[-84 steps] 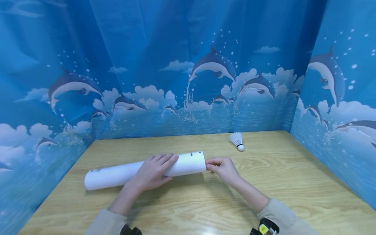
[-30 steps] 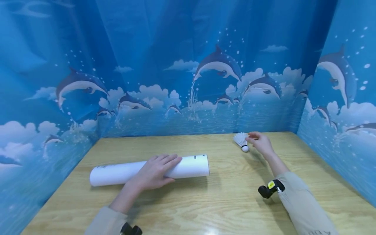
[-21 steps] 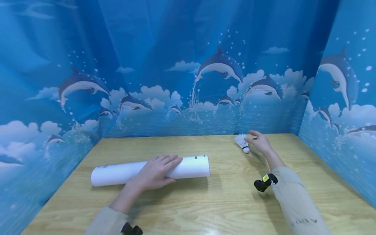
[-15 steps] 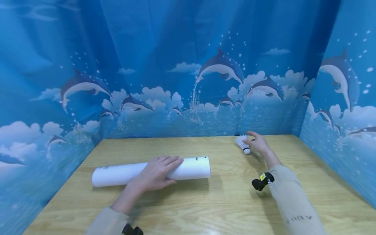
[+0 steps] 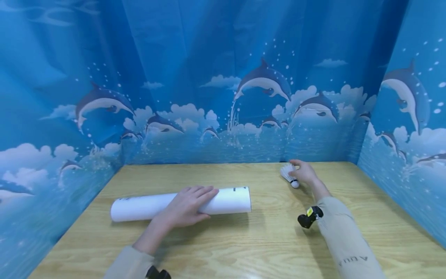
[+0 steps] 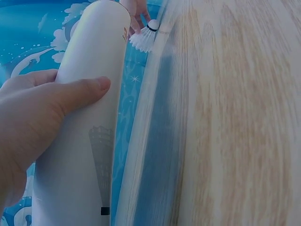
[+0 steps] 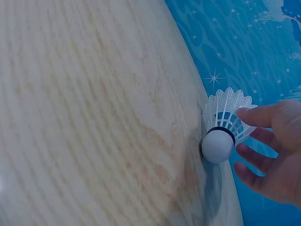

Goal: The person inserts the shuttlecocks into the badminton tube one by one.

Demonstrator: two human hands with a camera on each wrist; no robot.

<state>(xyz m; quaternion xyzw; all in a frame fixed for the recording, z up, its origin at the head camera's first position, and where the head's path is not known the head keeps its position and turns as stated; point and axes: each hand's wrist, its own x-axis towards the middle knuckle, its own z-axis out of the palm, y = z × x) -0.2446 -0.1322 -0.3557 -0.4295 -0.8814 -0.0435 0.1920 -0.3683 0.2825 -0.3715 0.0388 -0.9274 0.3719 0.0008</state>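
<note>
A white shuttlecock tube [image 5: 139, 207] lies lengthwise on the table, slightly angled; a grey shuttlecock print shows on its side in the left wrist view. Over its middle, my left hand [image 5: 188, 207] grips it from above, with the thumb [image 6: 87, 92] along the near side. At the back right a white shuttlecock [image 7: 218, 136] lies on its side, cork toward me. My right hand [image 5: 304, 173] is at its feathered skirt: the thumb [image 7: 256, 115] overlaps the skirt, and the other fingers are spread beside it.
The wood-grain table [image 5: 271, 240] ends at a blue dolphin-print curtain [image 5: 209, 58] behind, which also hangs at both sides. The shuttlecock is close to the back edge. A black wrist camera [image 5: 310, 217] sits on the right sleeve.
My right hand has left the tube's right end and moved back and right to the shuttlecock, its fingers now at the skirt. My left hand has kept hold of the tube.
</note>
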